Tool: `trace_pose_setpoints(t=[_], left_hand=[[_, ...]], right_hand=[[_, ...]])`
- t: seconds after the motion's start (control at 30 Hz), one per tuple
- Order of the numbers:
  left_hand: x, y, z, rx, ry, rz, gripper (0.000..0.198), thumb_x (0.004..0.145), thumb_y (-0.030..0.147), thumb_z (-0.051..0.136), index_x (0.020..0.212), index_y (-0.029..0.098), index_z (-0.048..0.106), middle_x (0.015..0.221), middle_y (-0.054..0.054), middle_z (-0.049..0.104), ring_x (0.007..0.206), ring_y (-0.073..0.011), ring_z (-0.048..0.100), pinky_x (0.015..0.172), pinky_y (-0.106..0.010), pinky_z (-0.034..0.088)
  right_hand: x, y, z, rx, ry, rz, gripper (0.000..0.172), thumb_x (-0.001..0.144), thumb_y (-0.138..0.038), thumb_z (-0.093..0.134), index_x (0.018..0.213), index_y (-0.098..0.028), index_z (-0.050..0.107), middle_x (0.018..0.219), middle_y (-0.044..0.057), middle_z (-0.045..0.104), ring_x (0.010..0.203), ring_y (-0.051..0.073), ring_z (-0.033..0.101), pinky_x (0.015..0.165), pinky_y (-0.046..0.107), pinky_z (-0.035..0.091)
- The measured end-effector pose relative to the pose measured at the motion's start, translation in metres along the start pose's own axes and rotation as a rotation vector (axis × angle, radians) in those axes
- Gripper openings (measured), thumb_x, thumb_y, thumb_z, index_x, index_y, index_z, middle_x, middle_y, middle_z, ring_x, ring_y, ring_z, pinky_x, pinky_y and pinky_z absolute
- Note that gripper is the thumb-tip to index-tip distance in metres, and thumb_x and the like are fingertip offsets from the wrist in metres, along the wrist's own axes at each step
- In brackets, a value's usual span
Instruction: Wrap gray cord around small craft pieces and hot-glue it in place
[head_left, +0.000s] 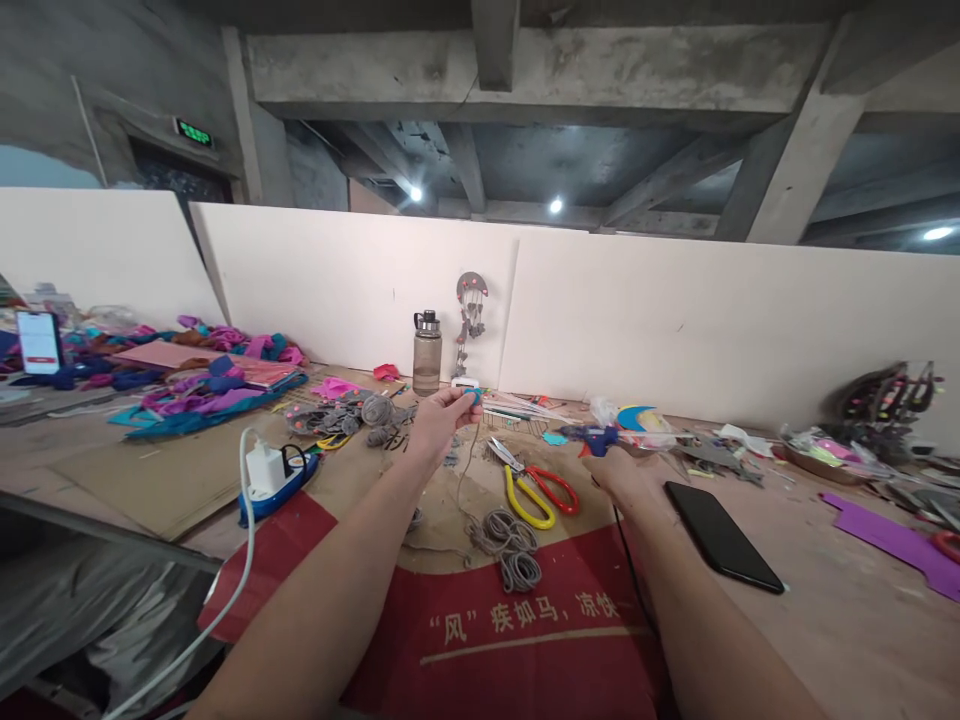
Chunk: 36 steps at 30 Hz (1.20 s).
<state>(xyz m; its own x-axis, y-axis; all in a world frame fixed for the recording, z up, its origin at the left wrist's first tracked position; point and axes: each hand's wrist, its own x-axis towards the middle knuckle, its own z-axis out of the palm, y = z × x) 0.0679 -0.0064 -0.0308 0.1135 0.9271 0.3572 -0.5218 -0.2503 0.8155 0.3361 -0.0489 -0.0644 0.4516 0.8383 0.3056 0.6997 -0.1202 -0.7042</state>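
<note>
My left hand (441,420) is raised above the table, fingers pinched on a small blue-green piece (472,397). A thin grey cord (466,460) hangs from it down to a coiled bundle of cord (512,545) on the red and brown cardboard (480,640). My right hand (626,470) is closed round the handle of a blue glue gun (592,438), whose black cable runs back along my forearm. Two pairs of scissors, yellow-handled (529,498) and red-handled (555,488), lie between my hands.
A black phone (722,535) lies right of my right arm. A blue power strip with a white charger (268,472) sits at the left. A water bottle (427,353) stands by the white partition (675,310). Coloured craft scraps (202,385) and grey shapes (345,415) cover the far table.
</note>
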Motion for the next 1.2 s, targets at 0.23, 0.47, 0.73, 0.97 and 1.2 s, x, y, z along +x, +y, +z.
trace_pose_setpoints(t=[0.23,0.47,0.73,0.97,1.2], left_hand=[[0.001,-0.009,-0.001,0.042,-0.054,-0.026,0.03,0.061,0.03,0.079,0.078,0.01,0.065,0.068,-0.002,0.066,0.059,-0.0087,0.06,0.062,-0.023,0.051],[-0.001,-0.012,0.002,0.097,-0.009,-0.026,0.028,0.062,0.028,0.077,0.076,0.011,0.061,0.065,-0.002,0.066,0.058,-0.0107,0.062,0.059,-0.024,0.051],[-0.001,-0.017,0.002,0.139,0.03,-0.005,0.025,0.063,0.027,0.076,0.076,0.014,0.058,0.062,-0.001,0.066,0.057,-0.0125,0.063,0.059,-0.026,0.053],[-0.004,-0.016,0.008,0.155,0.032,-0.008,0.022,0.061,0.025,0.075,0.072,0.014,0.059,0.058,0.001,0.064,0.053,-0.0115,0.061,0.058,-0.026,0.053],[-0.004,-0.02,0.008,0.17,0.013,0.001,0.022,0.062,0.027,0.075,0.071,0.014,0.059,0.059,-0.001,0.065,0.053,-0.0121,0.06,0.058,-0.027,0.052]], right_hand=[[-0.028,-0.048,0.0,0.67,-0.032,-0.173,0.027,0.077,-0.029,0.054,0.102,-0.02,0.051,0.107,0.006,0.065,0.078,0.016,0.067,0.065,0.028,0.056],[-0.071,-0.082,-0.01,0.447,-0.166,-0.383,0.013,0.082,-0.032,0.051,0.087,-0.02,0.054,0.066,0.001,0.063,0.061,0.016,0.061,0.063,0.029,0.049],[-0.081,-0.088,-0.01,0.186,-0.116,-0.512,0.027,0.088,-0.04,0.046,0.093,-0.017,0.058,0.073,0.006,0.065,0.068,0.021,0.06,0.063,0.031,0.044],[-0.084,-0.089,-0.009,0.094,-0.104,-0.55,0.032,0.089,-0.039,0.044,0.106,-0.015,0.058,0.091,0.01,0.067,0.083,0.023,0.062,0.069,0.03,0.044],[-0.082,-0.086,-0.008,0.078,-0.092,-0.557,0.03,0.089,-0.038,0.045,0.106,-0.017,0.058,0.096,0.011,0.067,0.088,0.023,0.062,0.073,0.03,0.044]])
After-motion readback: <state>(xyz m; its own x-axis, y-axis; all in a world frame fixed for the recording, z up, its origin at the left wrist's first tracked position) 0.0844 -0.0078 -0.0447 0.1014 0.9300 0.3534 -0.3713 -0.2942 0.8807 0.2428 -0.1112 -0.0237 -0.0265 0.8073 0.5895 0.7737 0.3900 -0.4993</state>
